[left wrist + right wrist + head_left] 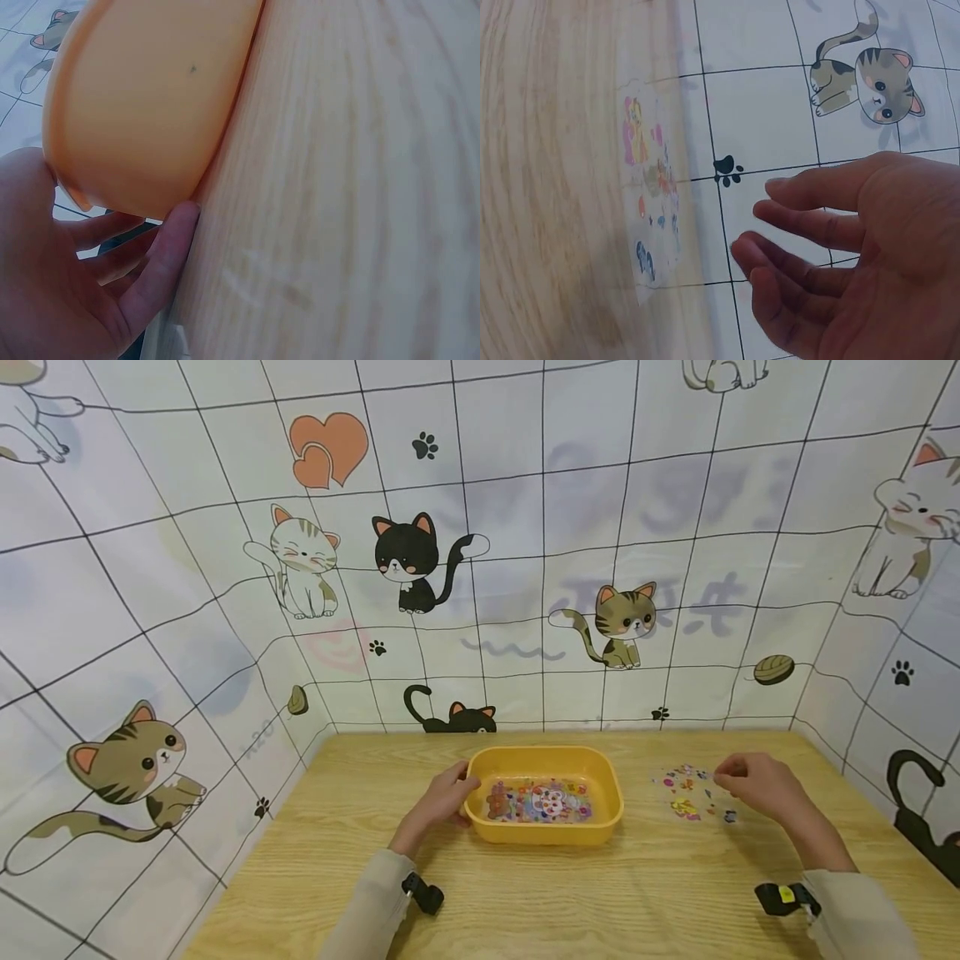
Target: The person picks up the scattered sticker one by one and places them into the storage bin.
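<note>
A yellow plastic basin [543,833] sits on the wooden table. My left hand [444,795] holds it at its left end, thumb up at the rim and fingers against the outer wall; the left wrist view shows one fingertip [184,214] low by the base. Inside the basin lie colourful printed stickers [551,802], with a bear and a white-faced figure among them. To the right, a clear sticker sheet [686,810] with small bright figures lies flat on the table. Over its right edge hovers my right hand [761,785], fingers loosely bent, with nothing seen between them in the right wrist view.
The light wood table [555,902] meets a white gridded cloth [510,610] with printed cats at the back and on both sides. Dark wrist cameras are strapped at both sleeves.
</note>
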Demonstrator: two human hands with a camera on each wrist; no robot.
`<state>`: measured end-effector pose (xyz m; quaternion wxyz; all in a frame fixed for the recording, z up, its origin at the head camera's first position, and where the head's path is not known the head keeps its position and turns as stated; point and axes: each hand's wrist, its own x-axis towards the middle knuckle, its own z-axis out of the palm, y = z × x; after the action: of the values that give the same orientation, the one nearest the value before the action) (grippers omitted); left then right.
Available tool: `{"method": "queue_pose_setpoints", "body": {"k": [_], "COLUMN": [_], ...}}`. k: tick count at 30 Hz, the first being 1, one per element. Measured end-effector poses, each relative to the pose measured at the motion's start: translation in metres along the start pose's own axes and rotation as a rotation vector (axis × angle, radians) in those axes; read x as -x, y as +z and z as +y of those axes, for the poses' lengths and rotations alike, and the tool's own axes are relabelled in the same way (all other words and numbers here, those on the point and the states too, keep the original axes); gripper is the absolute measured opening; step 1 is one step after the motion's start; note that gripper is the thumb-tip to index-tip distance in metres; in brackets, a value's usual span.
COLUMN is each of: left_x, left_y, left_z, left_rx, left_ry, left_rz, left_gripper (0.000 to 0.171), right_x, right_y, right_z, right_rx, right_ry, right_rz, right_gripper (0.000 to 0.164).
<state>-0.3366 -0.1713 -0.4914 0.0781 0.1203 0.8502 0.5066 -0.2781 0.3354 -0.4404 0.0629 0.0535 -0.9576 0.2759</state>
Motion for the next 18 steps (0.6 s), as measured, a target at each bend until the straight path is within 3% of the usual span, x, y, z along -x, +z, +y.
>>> {"method": "queue_pose_setpoints", "body": {"k": [4, 11, 18], "left_x": [0.001, 0.001, 0.001], "left_y": [0.0, 0.0, -0.001], "left_z": [0.002, 0.001, 0.001], "left_rx": [-0.002, 0.005, 0.003], "left_ry": [0.002, 0.0, 0.009], "left_rz": [0.004, -0.005, -0.005], "left_gripper": [0.046, 0.043, 0.042], "right_x": [-0.001, -0.005, -0.006], "right_y": [-0.002, 0.004, 0.013], "right_z": [0.005, 0.015, 0.02], "right_rx": [0.052, 0.093, 0.103], "right_ry": [0.041, 0.158, 0.17], "right_rz": [-0.054, -0.171, -0.212], "right_gripper": [0.038, 0.066, 0.086]}}
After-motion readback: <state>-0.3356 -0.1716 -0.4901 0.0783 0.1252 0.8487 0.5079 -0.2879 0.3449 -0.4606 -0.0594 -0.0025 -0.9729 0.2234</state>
